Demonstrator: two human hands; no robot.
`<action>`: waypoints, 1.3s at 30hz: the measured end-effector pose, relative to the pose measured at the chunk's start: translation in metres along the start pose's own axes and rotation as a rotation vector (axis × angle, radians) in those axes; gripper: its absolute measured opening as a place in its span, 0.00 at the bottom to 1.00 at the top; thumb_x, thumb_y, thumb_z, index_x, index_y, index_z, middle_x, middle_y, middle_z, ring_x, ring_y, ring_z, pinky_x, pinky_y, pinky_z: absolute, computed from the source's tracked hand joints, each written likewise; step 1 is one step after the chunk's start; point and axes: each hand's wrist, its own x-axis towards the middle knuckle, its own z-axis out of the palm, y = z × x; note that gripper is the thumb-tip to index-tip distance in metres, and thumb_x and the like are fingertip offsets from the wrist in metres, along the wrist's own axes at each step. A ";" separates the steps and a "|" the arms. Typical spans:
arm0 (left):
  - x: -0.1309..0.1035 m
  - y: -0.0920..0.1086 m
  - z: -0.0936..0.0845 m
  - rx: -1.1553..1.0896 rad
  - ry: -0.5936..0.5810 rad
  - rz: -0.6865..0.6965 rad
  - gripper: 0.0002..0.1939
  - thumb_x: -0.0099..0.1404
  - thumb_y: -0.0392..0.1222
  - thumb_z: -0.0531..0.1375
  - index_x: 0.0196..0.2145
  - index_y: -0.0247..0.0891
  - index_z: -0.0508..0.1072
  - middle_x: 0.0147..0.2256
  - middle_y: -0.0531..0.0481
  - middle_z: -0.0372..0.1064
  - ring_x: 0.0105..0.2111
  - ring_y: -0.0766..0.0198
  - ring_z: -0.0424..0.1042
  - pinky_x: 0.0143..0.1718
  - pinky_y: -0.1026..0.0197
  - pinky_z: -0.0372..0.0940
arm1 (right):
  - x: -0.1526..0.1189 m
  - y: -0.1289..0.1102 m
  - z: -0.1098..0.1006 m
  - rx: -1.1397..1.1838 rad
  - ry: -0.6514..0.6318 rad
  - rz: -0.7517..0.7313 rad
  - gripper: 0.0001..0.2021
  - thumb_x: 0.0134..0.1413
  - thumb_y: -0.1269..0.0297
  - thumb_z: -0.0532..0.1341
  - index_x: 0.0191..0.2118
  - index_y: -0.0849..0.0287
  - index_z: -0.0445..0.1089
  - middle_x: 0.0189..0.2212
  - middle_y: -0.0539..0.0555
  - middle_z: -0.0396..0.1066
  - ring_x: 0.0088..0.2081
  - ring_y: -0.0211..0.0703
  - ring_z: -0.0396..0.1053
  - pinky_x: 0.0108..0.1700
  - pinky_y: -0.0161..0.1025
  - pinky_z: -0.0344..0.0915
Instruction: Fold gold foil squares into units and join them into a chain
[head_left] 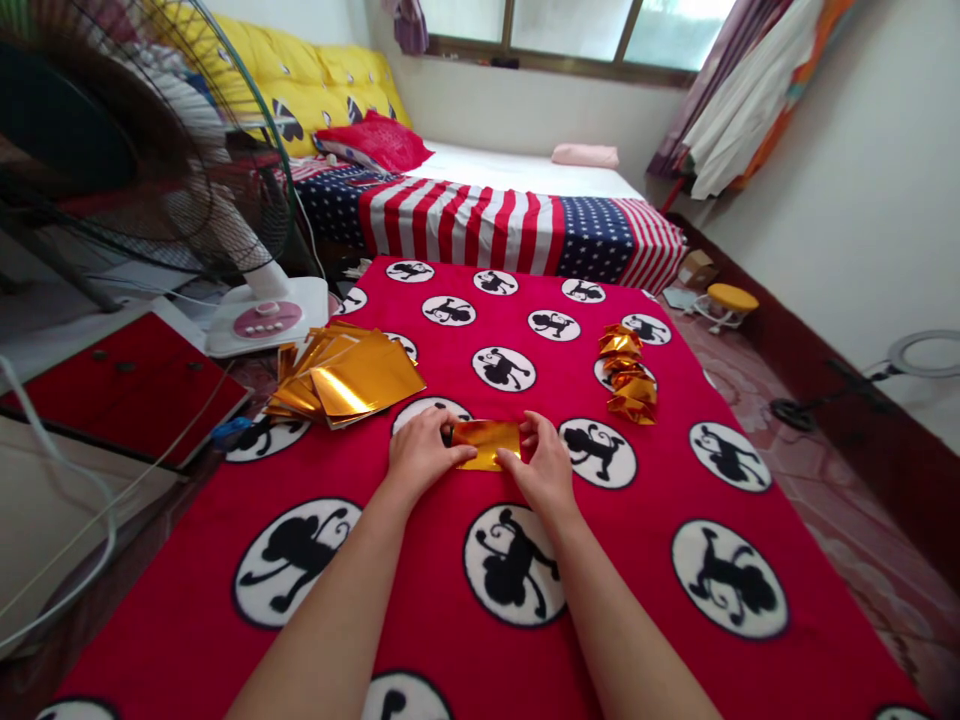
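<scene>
Between my two hands is a small rectangle of shiny gold foil paper [487, 436], seemingly folded. My left hand [426, 448] grips its left edge, thumb on the near face and fingers behind. My right hand [546, 462] pinches the right edge in the same way. Left of them lies a fanned stack of flat gold foil sheets [367, 377]. On the right, several folded gold foil pieces [631, 385] stand in a row. All of it rests on a red cloth [435, 600] with black monkey figures in white circles.
A fan [259, 310] with blurred blades stands at the left, beside a red-topped cabinet [135, 385]. Beyond the cloth is a bed [480, 225] with a striped, starred cover. On the right floor are a yellow stool [731, 297] and a ring-shaped stand [926, 352].
</scene>
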 end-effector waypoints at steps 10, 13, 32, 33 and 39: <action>0.003 -0.006 0.013 -0.760 -0.034 0.036 0.13 0.51 0.48 0.65 0.28 0.38 0.68 0.26 0.54 0.70 0.26 0.65 0.69 0.29 0.64 0.63 | -0.003 -0.001 0.002 0.305 0.063 0.070 0.16 0.54 0.52 0.60 0.42 0.57 0.73 0.32 0.52 0.74 0.33 0.43 0.69 0.38 0.39 0.65; 0.003 -0.005 0.013 -0.848 -0.076 0.012 0.16 0.52 0.52 0.65 0.33 0.37 0.73 0.29 0.50 0.73 0.29 0.63 0.72 0.31 0.63 0.66 | -0.004 0.002 0.002 0.387 0.079 0.079 0.17 0.56 0.49 0.57 0.31 0.57 0.73 0.26 0.51 0.71 0.31 0.42 0.67 0.32 0.36 0.63; -0.002 0.010 0.015 -0.171 0.267 0.036 0.11 0.62 0.43 0.61 0.42 0.41 0.76 0.38 0.48 0.75 0.35 0.60 0.72 0.40 0.60 0.65 | 0.005 -0.002 0.007 -0.109 0.147 0.050 0.14 0.58 0.56 0.57 0.29 0.55 0.75 0.27 0.51 0.75 0.29 0.41 0.69 0.33 0.37 0.58; -0.003 0.011 0.014 -0.154 0.291 0.057 0.14 0.61 0.42 0.62 0.45 0.41 0.74 0.40 0.47 0.73 0.36 0.60 0.72 0.41 0.60 0.65 | 0.006 -0.003 0.007 -0.158 0.153 0.052 0.14 0.59 0.57 0.56 0.29 0.54 0.75 0.27 0.51 0.75 0.28 0.41 0.69 0.33 0.37 0.57; -0.002 0.004 0.018 -0.152 0.245 0.333 0.08 0.57 0.40 0.67 0.37 0.41 0.77 0.39 0.48 0.71 0.43 0.57 0.69 0.48 0.55 0.64 | 0.011 0.001 0.006 -0.253 0.154 0.063 0.13 0.60 0.59 0.55 0.31 0.56 0.75 0.29 0.53 0.74 0.31 0.43 0.69 0.37 0.38 0.60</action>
